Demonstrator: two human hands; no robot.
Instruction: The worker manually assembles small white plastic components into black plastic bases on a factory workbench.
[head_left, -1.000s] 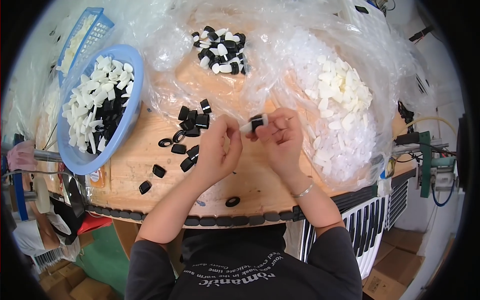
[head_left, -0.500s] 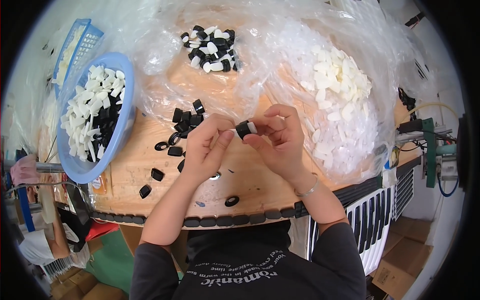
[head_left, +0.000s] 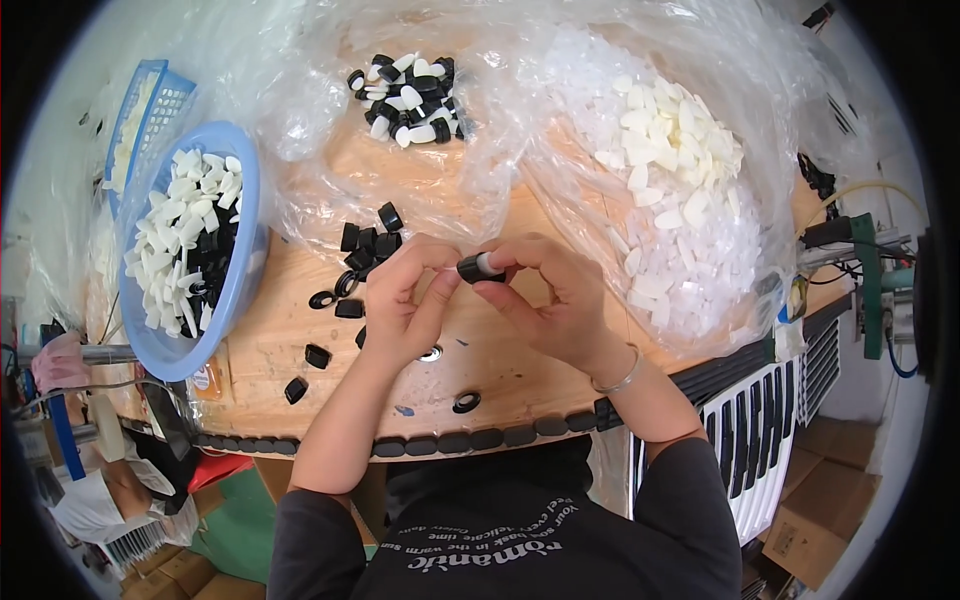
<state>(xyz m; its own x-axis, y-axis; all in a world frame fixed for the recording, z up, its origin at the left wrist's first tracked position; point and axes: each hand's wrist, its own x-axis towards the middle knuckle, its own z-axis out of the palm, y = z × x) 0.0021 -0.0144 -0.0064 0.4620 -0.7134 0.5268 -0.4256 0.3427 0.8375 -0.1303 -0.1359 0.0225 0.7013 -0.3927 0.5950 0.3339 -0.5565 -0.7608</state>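
Now:
left hand [head_left: 405,305]: fingers pinch black cap [head_left: 468,268]
right hand [head_left: 555,300]: fingers grip white plug [head_left: 487,264]
handling: probably light, stiff, small; pinch sides

A blue basin [head_left: 250,260] of white pieces sits beside crumpled clear plastic [head_left: 560,120].

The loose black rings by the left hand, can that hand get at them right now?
Probably yes: the loose black rings lie uncovered on the wooden table beside the left hand, though its fingers pinch a black-and-white piece.
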